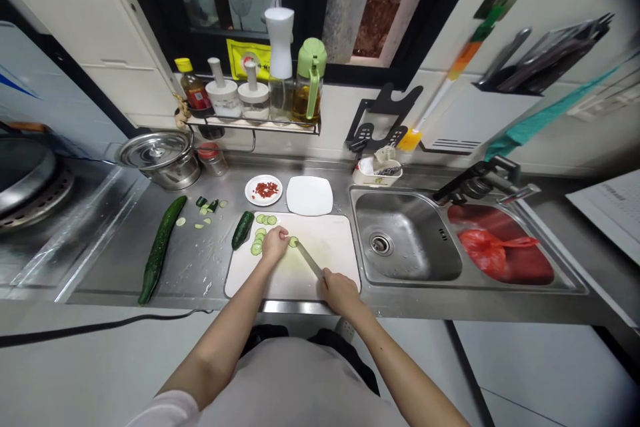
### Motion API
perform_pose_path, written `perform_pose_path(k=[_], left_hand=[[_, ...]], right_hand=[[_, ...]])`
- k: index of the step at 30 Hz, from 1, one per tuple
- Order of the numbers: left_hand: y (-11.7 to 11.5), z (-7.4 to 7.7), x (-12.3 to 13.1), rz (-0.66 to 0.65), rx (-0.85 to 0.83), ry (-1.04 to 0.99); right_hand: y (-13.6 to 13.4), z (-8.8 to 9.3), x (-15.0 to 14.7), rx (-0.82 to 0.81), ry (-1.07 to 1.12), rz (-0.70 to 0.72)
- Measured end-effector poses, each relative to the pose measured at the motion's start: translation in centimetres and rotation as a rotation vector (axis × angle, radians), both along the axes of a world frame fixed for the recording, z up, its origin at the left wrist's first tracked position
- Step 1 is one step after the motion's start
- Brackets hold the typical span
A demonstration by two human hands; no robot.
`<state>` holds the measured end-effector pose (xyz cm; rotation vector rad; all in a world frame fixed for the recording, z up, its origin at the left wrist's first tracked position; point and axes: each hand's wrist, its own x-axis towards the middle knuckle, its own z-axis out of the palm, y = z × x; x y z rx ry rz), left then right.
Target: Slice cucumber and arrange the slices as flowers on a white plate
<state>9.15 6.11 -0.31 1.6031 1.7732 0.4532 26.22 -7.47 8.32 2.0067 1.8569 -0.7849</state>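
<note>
My right hand grips a kitchen knife, its blade slanting up and left across the white cutting board. A round cucumber slice lies at the blade's tip. Just left of that slice is my left hand, fingers drawn together; anything between them is hidden. Beside it several thin cucumber slices overlap, and more slices lie above. A dark green cucumber piece rests over the board's left edge.
Above the board stand a plate of chopped red pieces and a white square plate. To the left lie a whole cucumber and cucumber scraps. A steel pot stands behind. The sink is at right.
</note>
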Motion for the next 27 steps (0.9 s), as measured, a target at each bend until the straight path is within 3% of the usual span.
perform_pose_path(k=[27], left_hand=[[0.3,0.1,0.1,0.009,-0.038,0.012]], right_hand=[[1.4,0.3,-0.9,-0.065,0.011,0.019]])
